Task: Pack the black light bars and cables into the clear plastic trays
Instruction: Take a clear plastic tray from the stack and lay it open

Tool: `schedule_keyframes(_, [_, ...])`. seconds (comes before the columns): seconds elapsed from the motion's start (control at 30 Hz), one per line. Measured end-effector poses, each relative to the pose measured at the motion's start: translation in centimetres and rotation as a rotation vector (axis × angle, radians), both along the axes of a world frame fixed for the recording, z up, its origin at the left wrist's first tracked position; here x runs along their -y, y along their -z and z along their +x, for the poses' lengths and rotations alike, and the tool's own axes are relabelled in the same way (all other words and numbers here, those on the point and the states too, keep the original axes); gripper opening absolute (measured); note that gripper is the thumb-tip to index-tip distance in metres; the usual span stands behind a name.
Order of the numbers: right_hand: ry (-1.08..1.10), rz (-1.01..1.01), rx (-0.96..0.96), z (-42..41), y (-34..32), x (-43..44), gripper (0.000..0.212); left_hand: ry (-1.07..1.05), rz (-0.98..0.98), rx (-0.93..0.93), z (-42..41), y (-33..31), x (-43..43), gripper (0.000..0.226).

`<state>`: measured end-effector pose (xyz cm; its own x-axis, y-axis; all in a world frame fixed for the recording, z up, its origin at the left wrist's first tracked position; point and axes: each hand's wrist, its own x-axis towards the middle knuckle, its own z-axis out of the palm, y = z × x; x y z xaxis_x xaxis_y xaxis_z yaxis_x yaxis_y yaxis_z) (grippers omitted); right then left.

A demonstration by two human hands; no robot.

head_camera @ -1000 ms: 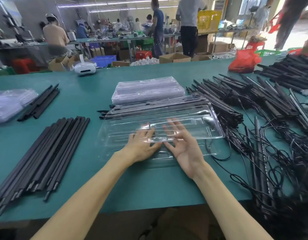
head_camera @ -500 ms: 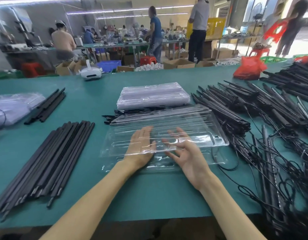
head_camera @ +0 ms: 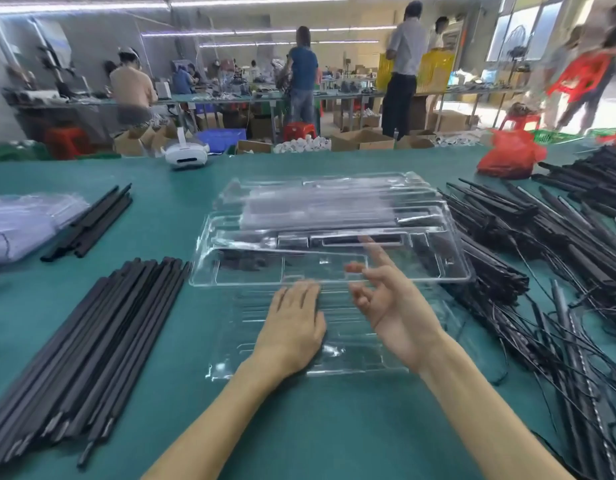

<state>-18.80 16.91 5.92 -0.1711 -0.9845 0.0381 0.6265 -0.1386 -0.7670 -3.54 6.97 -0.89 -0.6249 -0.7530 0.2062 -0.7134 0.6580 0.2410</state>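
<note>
1. Left hand [head_camera: 292, 327] — palm down, fingers straight and together, pressed flat on the lower tray [head_camera: 368, 355]. It grasps nothing.
2. Right hand [head_camera: 393, 306]: palm turned inward, fingers spread, the outer ones part curled. Index and thumb reach past the near rim of the upper tray [head_camera: 247, 271]. With the blur and the clear plastic, I cannot tell whether they pinch the rim or only prop it.
3. Upper tray: near edge lifted off the lower tray. Thin clear moulded plastic, glossy, with rounded corners and long shallow channels.
4. Lower tray: same moulding, lying flat on the matt green table [head_camera: 317, 427].
5. Light bars [head_camera: 91, 334]: long, slim, straight, matt black, laid parallel in a bundle left of the trays — not touching them.
6. Cables [head_camera: 559, 362]: thin, black, tangled with more bars in a loose pile just right of the trays.
</note>
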Motion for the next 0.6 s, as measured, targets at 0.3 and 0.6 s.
schedule_keyframes(0.3, [0.066,0.089,0.071,-1.3,-4.0,12.7,0.039,-0.013,-0.075,-0.022,0.2,0.6,-0.2,0.058])
schedule_keyframes(0.6, [0.121,0.189,0.100,-3.1,-2.6,21.0,0.021,-0.002,-0.011,-0.070,0.1,0.3,-0.6,0.059])
